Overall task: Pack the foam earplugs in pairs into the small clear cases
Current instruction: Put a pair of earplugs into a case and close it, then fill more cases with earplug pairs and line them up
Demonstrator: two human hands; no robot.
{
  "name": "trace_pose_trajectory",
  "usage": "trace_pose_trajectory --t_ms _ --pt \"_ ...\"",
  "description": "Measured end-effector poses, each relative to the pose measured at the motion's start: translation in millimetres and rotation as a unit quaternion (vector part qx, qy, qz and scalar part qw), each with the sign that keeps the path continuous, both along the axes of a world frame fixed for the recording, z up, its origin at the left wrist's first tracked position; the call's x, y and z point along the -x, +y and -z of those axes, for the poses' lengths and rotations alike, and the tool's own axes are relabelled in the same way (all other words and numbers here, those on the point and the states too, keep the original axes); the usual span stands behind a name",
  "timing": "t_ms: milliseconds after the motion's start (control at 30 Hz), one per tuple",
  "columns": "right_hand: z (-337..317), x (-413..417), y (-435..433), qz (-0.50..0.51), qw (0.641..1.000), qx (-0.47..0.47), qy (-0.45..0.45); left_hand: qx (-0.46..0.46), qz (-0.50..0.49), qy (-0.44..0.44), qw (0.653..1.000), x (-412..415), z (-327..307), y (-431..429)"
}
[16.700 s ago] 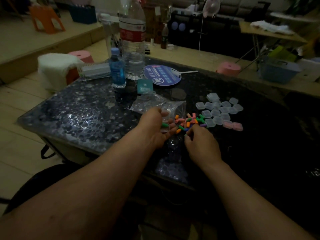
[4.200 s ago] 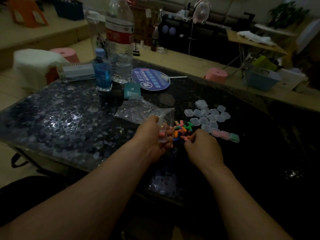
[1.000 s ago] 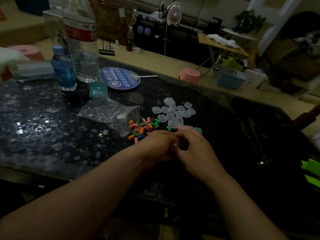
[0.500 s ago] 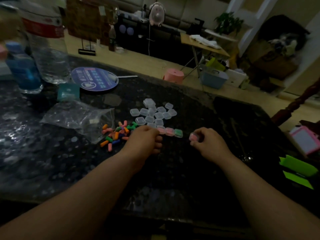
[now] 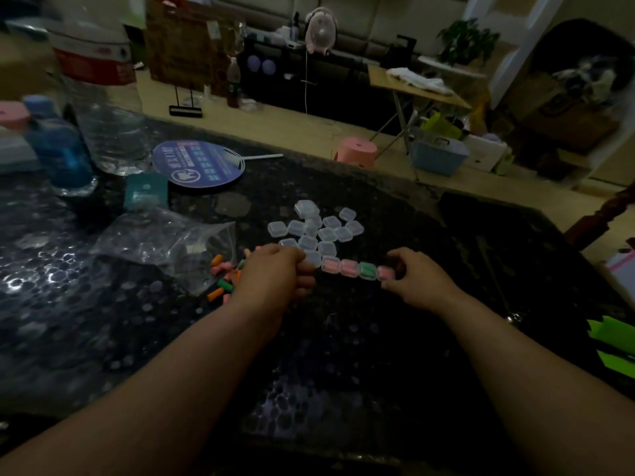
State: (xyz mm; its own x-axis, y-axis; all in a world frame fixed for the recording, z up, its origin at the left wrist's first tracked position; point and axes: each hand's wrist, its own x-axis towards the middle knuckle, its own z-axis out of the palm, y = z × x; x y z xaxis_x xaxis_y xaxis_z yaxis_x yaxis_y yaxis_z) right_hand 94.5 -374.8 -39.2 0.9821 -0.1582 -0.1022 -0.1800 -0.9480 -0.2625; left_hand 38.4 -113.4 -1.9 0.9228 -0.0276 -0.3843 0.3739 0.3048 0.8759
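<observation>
Four closed clear cases lie in a row on the dark table: two pink-filled cases [image 5: 330, 264], a green-filled case [image 5: 367, 270], and a pink-filled case [image 5: 385, 273] at the right end. My right hand [image 5: 417, 281] pinches that end case between thumb and fingertips. Behind the row is a cluster of several empty clear cases [image 5: 319, 231]. My left hand [image 5: 275, 274] rests with curled fingers between the loose coloured earplugs [image 5: 223, 278] and the row, knuckles next to an empty case [image 5: 313, 258]. Its palm is hidden.
A crumpled clear plastic bag [image 5: 165, 240] lies left of the earplugs. Farther back-left stand a large water bottle [image 5: 103, 97], a small blue bottle [image 5: 62, 152], a teal packet [image 5: 144, 194] and a round blue fan [image 5: 199, 163]. Green paper [image 5: 615, 341] lies at the right edge.
My right hand carried the pink-filled case left and set it against the green case at the row's end. My left hand stayed by the earplugs. The view shifted right.
</observation>
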Motion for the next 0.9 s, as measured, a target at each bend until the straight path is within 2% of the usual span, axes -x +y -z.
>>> trace_pose_trajectory --t_ms 133,300,600,900 --pt "-7.0 10.4 24.2 0.025 0.998 0.01 -0.065 0.0 -0.053 -0.008 0.999 -0.2 -9.0 11.7" --pt "-21.2 12.9 80.1 -0.109 0.988 0.045 -0.1 0.023 -0.106 -0.002 0.994 -2.4 -12.8 21.9" --pt "-25.8 -17.1 132.3 -0.183 0.964 0.183 -0.062 0.073 -0.111 0.005 0.991 -6.6 -14.4 37.0" --pt "-22.5 -21.4 147.3 -0.202 0.957 0.193 -0.078 0.062 -0.093 0.002 0.994 -7.2 -12.6 51.7"
